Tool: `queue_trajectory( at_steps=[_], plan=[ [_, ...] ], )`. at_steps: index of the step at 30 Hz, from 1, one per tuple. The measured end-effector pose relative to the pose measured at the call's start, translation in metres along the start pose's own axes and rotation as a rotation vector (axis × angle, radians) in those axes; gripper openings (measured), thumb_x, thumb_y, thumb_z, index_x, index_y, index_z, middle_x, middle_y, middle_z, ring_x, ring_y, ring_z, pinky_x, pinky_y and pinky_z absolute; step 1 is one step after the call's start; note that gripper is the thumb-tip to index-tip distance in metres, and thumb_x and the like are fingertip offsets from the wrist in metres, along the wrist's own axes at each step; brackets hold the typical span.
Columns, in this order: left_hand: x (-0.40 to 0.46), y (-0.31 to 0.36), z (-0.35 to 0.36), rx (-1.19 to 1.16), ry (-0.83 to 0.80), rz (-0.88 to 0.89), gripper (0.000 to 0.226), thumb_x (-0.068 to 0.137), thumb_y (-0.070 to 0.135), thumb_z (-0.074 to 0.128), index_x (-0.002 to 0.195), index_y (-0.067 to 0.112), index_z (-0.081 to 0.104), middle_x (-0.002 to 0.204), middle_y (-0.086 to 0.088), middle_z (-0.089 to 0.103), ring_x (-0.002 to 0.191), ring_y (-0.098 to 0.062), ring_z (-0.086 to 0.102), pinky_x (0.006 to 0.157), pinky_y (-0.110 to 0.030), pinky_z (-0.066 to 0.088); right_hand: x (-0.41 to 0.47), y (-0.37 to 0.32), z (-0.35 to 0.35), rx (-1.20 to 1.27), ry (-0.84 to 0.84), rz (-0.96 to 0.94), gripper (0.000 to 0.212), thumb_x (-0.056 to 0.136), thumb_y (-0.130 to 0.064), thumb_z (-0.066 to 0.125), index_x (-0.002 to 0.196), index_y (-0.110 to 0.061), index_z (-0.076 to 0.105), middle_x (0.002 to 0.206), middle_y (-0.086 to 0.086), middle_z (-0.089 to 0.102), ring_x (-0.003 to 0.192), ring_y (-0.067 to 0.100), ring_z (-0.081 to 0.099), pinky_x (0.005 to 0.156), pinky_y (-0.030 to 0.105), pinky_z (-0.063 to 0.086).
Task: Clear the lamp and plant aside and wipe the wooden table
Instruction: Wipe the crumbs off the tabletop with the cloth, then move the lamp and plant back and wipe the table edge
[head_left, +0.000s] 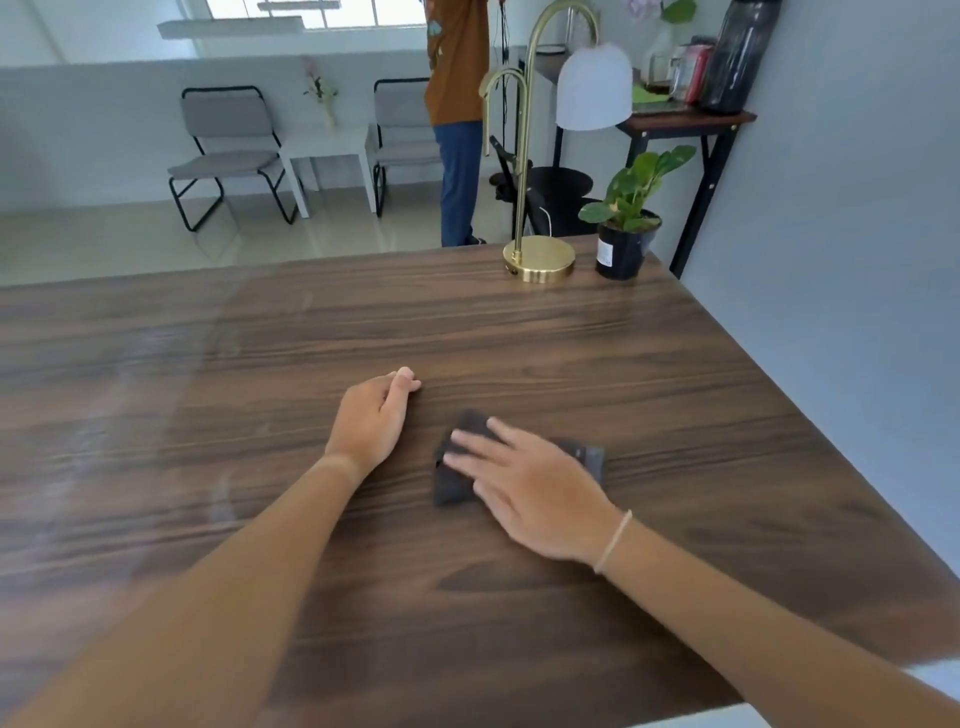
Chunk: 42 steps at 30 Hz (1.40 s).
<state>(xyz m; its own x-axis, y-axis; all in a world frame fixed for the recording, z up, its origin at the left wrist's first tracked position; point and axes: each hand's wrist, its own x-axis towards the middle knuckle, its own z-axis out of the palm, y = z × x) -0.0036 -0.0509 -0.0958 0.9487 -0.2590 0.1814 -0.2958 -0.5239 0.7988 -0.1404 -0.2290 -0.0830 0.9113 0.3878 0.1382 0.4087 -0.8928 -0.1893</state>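
White pot label (604, 253), apparently unreadable.

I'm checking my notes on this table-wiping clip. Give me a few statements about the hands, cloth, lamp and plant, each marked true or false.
1. The right hand lies flat on the dark cloth. True.
2. The left hand holds the lamp. False: it rests on the bare wooden table.
3. The brass lamp stands at the table's far edge. True.
4. The potted plant lies tipped over. False: it stands upright beside the lamp.
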Motion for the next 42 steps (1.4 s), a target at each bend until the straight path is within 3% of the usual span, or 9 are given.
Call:
queue_trajectory(
  at_steps=[4, 10, 19, 27, 30, 33, 35, 37, 42],
  plan=[
    [-0.004, 0.0, -0.003, -0.032, 0.009, -0.032, 0.045, 0.094, 0.039, 0.035, 0.1, 0.011, 0.071, 0.116, -0.005, 0.066, 0.11, -0.007, 0.052, 0.092, -0.018, 0.031, -0.059, -0.01, -0.009, 0.07, -0.031, -0.113, 0.039, 0.097, -0.031, 0.035, 0.134, -0.033, 0.046, 0.147, -0.013, 0.041, 0.139, 0.018, 0.034, 0.112, 0.031, 0.028],
    [-0.024, 0.006, -0.004, -0.059, 0.023, -0.053, 0.045, 0.094, 0.04, 0.036, 0.099, 0.011, 0.071, 0.112, -0.003, 0.067, 0.105, -0.004, 0.052, 0.09, -0.016, 0.03, -0.037, 0.03, -0.02, -0.011, 0.033, 0.242, 0.043, 0.1, -0.027, 0.031, 0.143, -0.031, 0.033, 0.155, -0.011, 0.025, 0.145, 0.02, 0.018, 0.115, 0.031, 0.017],
    [-0.031, 0.035, 0.008, -0.054, -0.008, -0.018, 0.045, 0.094, 0.039, 0.036, 0.102, 0.011, 0.07, 0.112, -0.003, 0.067, 0.11, -0.009, 0.053, 0.092, -0.018, 0.03, -0.074, -0.026, -0.009, 0.202, 0.059, 0.006, 0.038, 0.096, -0.031, 0.041, 0.134, -0.03, 0.05, 0.15, -0.011, 0.036, 0.143, 0.02, 0.024, 0.115, 0.032, 0.018],
    [-0.015, 0.06, 0.007, -0.088, 0.028, -0.004, 0.044, 0.093, 0.043, 0.036, 0.103, 0.016, 0.07, 0.072, 0.005, 0.06, 0.087, -0.006, 0.057, 0.081, -0.014, 0.035, -0.053, 0.037, -0.057, 0.592, 0.255, 0.277, 0.033, 0.094, -0.033, 0.049, 0.126, -0.032, 0.056, 0.141, -0.009, 0.048, 0.132, 0.001, 0.036, 0.111, 0.025, 0.027],
    [-0.002, 0.068, 0.01, -0.081, 0.01, 0.01, 0.037, 0.092, 0.046, 0.037, 0.082, 0.025, 0.065, 0.06, 0.007, 0.05, 0.068, -0.011, 0.048, 0.065, -0.004, 0.034, -0.038, 0.08, -0.073, 0.616, 0.372, 0.438, 0.034, 0.093, -0.031, 0.052, 0.126, -0.027, 0.057, 0.137, -0.006, 0.054, 0.128, 0.006, 0.044, 0.108, 0.025, 0.032],
    [0.021, 0.071, 0.016, -0.071, -0.03, 0.031, 0.028, 0.089, 0.048, 0.039, 0.077, 0.023, 0.045, 0.079, 0.002, 0.045, 0.074, -0.009, 0.038, 0.061, -0.015, 0.032, -0.022, 0.123, -0.079, 0.654, 0.44, 0.613, 0.04, 0.09, -0.037, 0.054, 0.13, -0.028, 0.053, 0.139, -0.006, 0.051, 0.13, 0.013, 0.044, 0.102, 0.024, 0.031],
    [0.038, 0.073, 0.022, -0.102, -0.039, 0.029, 0.025, 0.089, 0.045, 0.043, 0.078, 0.025, 0.05, 0.083, 0.002, 0.047, 0.073, -0.004, 0.039, 0.063, -0.005, 0.035, -0.012, 0.147, -0.079, 0.688, 0.488, 0.704, 0.047, 0.088, -0.041, 0.056, 0.133, -0.028, 0.049, 0.142, -0.005, 0.048, 0.131, 0.015, 0.042, 0.101, 0.026, 0.03],
    [0.062, 0.072, 0.032, -0.141, -0.048, 0.019, 0.028, 0.089, 0.042, 0.046, 0.096, 0.025, 0.067, 0.094, 0.009, 0.058, 0.086, 0.003, 0.047, 0.071, 0.003, 0.031, 0.003, 0.17, -0.077, 0.73, 0.537, 0.783, 0.055, 0.085, -0.044, 0.059, 0.136, -0.029, 0.045, 0.144, -0.004, 0.045, 0.132, 0.015, 0.04, 0.101, 0.028, 0.031],
    [0.132, 0.072, 0.061, -0.185, -0.104, 0.007, 0.043, 0.09, 0.038, 0.048, 0.127, 0.016, 0.054, 0.131, 0.005, 0.055, 0.11, 0.0, 0.045, 0.097, -0.017, 0.03, 0.047, 0.218, -0.067, 0.807, 0.608, 0.915, 0.077, 0.079, -0.045, 0.067, 0.144, -0.025, 0.031, 0.151, -0.001, 0.037, 0.137, 0.019, 0.035, 0.111, 0.038, 0.03]
  ],
)
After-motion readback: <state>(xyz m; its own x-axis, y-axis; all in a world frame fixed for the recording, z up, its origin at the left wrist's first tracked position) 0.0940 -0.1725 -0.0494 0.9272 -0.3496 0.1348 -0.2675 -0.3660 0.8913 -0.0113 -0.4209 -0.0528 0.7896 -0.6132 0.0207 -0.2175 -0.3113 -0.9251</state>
